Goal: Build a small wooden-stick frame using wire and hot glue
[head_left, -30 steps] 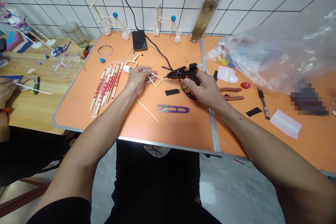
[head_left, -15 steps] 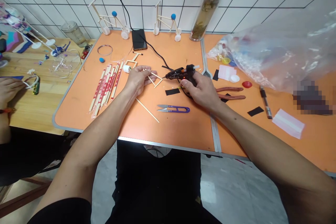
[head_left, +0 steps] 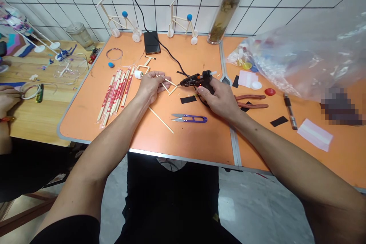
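Observation:
My left hand (head_left: 151, 87) pinches a small frame of thin wooden sticks (head_left: 169, 87) just above the orange table. In my right hand (head_left: 219, 97) is a black glue gun (head_left: 197, 80), its small red light lit and a pale glue stick poking out of its rear. The gun's nozzle meets the frame's right corner, or sits very close to it. Beside my left hand lie a white roll (head_left: 138, 74) and another stick frame (head_left: 143, 68). Below the gun are purple-handled thread snips (head_left: 189, 118) and a loose stick (head_left: 161, 120).
Paper-wrapped chopsticks (head_left: 116, 95) lie to the left. Two stick bicycle models (head_left: 121, 23) with blue balls, a phone (head_left: 152, 42) and a tall bottle (head_left: 224, 11) line the wall. Pliers (head_left: 251, 101) and a plastic bag (head_left: 286, 57) are rightward. Another person's hand (head_left: 10, 99) is at far left.
My hands, the stick frame and the glue gun hold nearly the same positions. At far left, the other person's hand has shifted slightly left, away from a white loop.

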Tool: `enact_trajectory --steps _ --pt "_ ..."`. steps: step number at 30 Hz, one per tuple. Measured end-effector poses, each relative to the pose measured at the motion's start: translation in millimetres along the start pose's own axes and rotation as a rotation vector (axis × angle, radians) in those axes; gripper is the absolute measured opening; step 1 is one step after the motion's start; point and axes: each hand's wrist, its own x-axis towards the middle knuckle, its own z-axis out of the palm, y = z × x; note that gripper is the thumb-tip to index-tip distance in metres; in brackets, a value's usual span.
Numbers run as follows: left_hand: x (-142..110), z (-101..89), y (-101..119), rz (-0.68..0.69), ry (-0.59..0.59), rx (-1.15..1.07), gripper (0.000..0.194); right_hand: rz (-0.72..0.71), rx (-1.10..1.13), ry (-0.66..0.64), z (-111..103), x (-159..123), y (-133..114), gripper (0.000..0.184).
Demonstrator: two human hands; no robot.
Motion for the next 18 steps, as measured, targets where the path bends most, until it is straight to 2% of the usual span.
enact_trajectory --steps 12,18 --pt "-1.5 1.4 -0.1 0.0 0.009 0.016 0.019 0.01 0.009 -0.007 1.6 0.9 -1.6 0.084" --pt "-1.2 1.1 0.1 0.003 0.001 0.016 0.019 0.008 -0.006 -0.016 2.8 1.3 -0.9 0.081"
